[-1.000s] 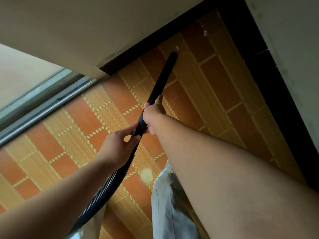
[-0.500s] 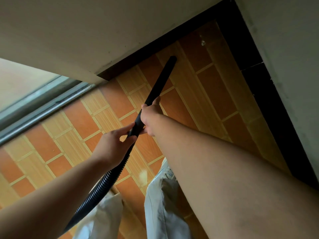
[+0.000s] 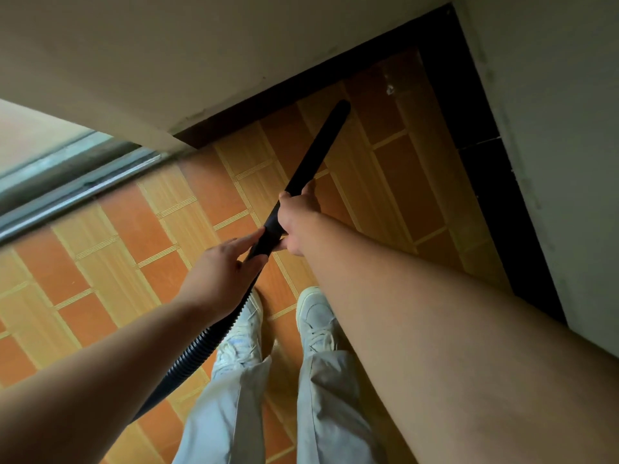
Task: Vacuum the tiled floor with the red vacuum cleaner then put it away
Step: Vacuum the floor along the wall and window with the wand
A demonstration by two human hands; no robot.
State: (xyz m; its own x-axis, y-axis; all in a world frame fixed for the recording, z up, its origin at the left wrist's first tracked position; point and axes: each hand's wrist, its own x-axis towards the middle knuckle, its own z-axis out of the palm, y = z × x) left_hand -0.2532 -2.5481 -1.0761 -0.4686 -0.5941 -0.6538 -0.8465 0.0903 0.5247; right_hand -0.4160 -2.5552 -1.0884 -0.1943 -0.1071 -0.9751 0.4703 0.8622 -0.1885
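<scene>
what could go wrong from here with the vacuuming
1. The ribbed hose trails right beside the left shoe; a step could catch it and tug the wand.
2. The wand's tip sits near the dark skirting in the corner, so a further push may knock against it.
3. White specks lie beyond the tip and might be missed if the stroke stops short.

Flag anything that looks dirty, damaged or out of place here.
A pale scrap lies on the floor in the far corner, just past the tip of the wand and not yet picked up. It stands out against the orange tile. Nothing else looks odd.
</scene>
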